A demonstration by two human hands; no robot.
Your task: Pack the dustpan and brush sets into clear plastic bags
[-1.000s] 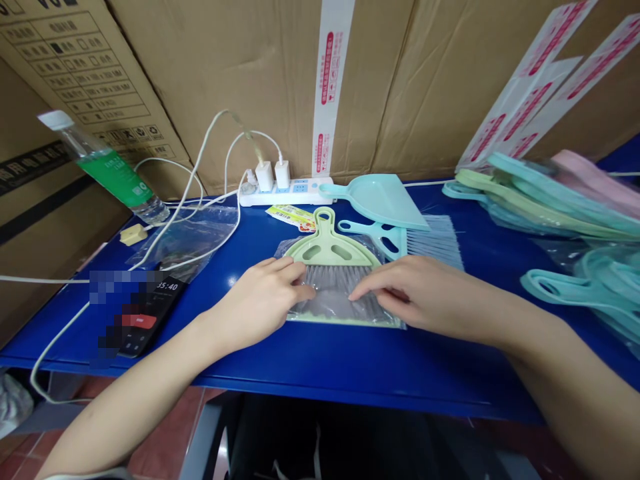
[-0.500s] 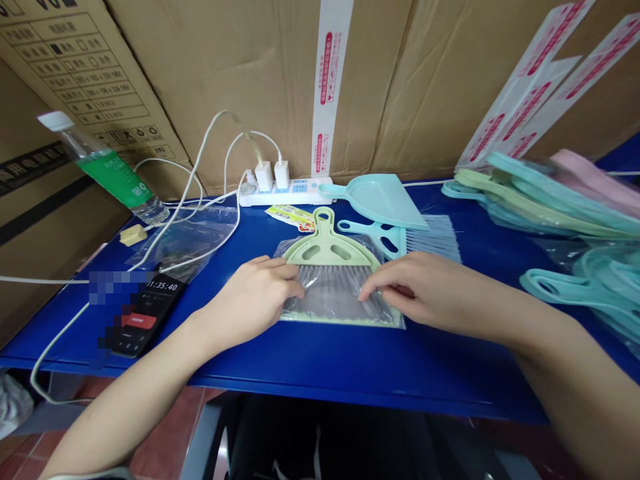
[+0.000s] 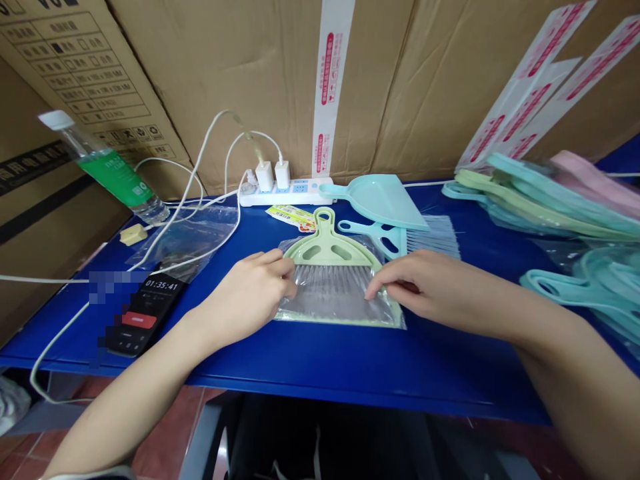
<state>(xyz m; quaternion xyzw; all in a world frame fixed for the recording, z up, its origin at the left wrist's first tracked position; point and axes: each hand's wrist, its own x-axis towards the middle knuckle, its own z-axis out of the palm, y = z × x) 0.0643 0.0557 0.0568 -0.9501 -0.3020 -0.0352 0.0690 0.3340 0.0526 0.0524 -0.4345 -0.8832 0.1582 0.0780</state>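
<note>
A light green dustpan and brush set (image 3: 327, 250) lies flat in a clear plastic bag (image 3: 340, 307), its handle pointing away from me and its grey bristles showing through the film. My left hand (image 3: 265, 287) is at the bag's left edge, with its fingers curled together on the film. On the right side, my right hand (image 3: 413, 283) rests with its index finger bent down on the plastic and its thumb apart from it. Behind the bag are a light blue dustpan (image 3: 383, 200) and a light blue brush (image 3: 395, 240).
Bagged dustpans (image 3: 560, 200) are piled at the right, with more blue ones (image 3: 595, 280) in front. A power strip (image 3: 295, 192) with cables, a bottle (image 3: 117, 177), a phone (image 3: 145, 313) and a colourful card (image 3: 293, 217) lie around. Cardboard (image 3: 250, 60) stands behind the blue table (image 3: 320, 373).
My hands have moved slightly apart, the left one to the left and the right one to the right. The dustpan and brush set has stayed in nearly the same place.
</note>
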